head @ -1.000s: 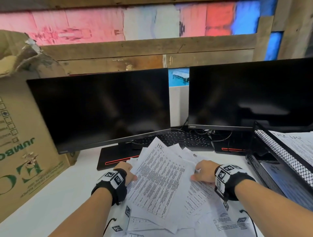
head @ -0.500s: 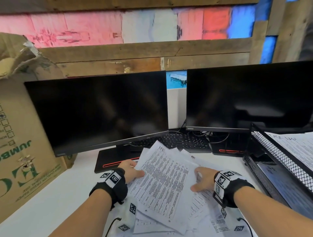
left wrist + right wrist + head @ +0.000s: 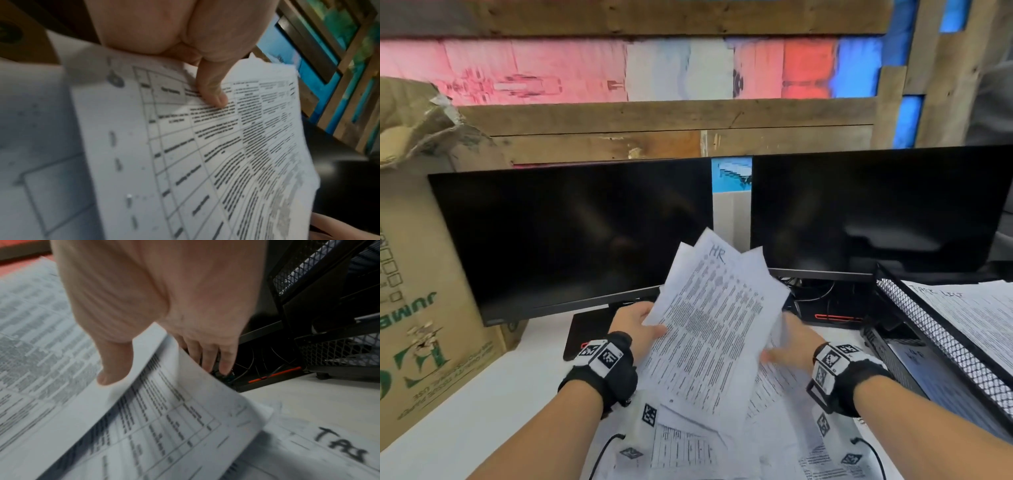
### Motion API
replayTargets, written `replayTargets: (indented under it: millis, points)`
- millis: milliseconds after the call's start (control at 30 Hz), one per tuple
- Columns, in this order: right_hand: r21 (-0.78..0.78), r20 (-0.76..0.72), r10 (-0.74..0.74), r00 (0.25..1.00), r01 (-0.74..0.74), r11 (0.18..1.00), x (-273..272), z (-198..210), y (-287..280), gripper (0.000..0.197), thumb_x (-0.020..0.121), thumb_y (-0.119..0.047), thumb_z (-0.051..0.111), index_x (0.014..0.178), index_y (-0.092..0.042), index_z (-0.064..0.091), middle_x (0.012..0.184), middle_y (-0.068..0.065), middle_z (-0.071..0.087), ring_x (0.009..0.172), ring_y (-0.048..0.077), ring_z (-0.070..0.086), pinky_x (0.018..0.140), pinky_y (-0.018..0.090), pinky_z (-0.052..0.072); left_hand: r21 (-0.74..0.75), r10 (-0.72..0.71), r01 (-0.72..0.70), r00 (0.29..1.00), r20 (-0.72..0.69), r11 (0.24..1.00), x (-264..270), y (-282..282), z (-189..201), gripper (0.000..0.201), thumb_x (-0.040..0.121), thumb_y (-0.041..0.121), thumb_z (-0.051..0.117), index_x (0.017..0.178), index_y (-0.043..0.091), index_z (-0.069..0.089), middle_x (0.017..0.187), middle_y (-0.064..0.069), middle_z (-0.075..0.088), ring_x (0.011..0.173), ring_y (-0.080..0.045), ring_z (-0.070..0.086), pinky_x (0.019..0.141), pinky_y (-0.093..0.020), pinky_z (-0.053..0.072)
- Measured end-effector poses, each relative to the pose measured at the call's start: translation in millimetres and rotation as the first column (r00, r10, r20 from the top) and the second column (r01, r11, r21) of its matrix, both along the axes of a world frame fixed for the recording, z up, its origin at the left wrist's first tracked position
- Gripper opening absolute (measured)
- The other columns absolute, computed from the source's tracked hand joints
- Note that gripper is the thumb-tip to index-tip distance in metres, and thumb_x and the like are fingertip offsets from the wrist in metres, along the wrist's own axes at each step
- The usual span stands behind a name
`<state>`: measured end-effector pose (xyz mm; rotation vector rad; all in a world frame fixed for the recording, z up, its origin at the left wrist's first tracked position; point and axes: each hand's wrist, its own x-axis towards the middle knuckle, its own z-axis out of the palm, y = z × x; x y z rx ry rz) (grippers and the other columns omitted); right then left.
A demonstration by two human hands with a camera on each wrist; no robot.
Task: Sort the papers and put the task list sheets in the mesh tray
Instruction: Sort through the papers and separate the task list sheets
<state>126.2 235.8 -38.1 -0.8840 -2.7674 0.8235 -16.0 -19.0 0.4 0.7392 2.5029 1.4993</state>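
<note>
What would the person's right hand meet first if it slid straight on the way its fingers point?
Probably the cables and the red-striped monitor base beyond the right hand; depth is unclear.

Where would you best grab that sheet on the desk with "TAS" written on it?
Probably by its free right corner, coming from the right. The sheet lies flat on the desk, and its left part is tucked under the lifted papers, so that side is blocked.

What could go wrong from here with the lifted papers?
The raised stack is fanned unevenly, pinched only at its edges by the left hand and right hand, so sheets may slip. Its top page reads HR, so dropping it into the mesh tray would missort it.
</note>
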Motion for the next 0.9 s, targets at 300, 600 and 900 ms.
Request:
replayTargets:
  millis: [300,600,900]
  points:
    - [-0.131,-0.609,-0.079,0.789,-0.002,0.991,-2,66,-23,0.012,0.088,-0.019,0.066,0.094,-0.009,0.065,0.093,0.003,0.067,0.079,0.014,0.061,0.067,0.026,0.048,0.557,0.033,-0.116,0.987,0.157,0.822,0,-17,32,0.021,0.087,0.003,0.063,0.095,0.022,0.064,0.098,-0.004,0.072,0.087,-0.02,0.07,0.073,-0.036,0.056]
    - [-0.44,-0.589,-0.152,0.794,-0.156,0.884,-14,60,-44,0.012,0.092,-0.009,0.057,0.098,-0.011,0.067,0.102,0.009,0.071,0.096,0.025,0.066,0.088,0.044,0.054,0.397,0.076,-0.116,0.991,0.114,0.911,14,-14,22,0.025,0.085,0.009,0.067,0.109,0.015,0.065,0.101,-0.001,0.067,0.092,-0.018,0.063,0.085,-0.032,0.049]
    - [-0.594,-0.487,-0.24,0.84,-0.117,0.796,-6,48,-40,0.064,0.091,-0.061,0.041,0.14,-0.02,0.041,0.146,0.001,0.042,0.13,0.025,0.043,0.099,0.039,0.027,0.494,0.028,-0.094,0.99,0.14,0.865,9,-25,16,0.028,0.081,-0.002,0.068,0.101,0.019,0.066,0.091,0.003,0.071,0.083,-0.013,0.068,0.07,-0.029,0.055]
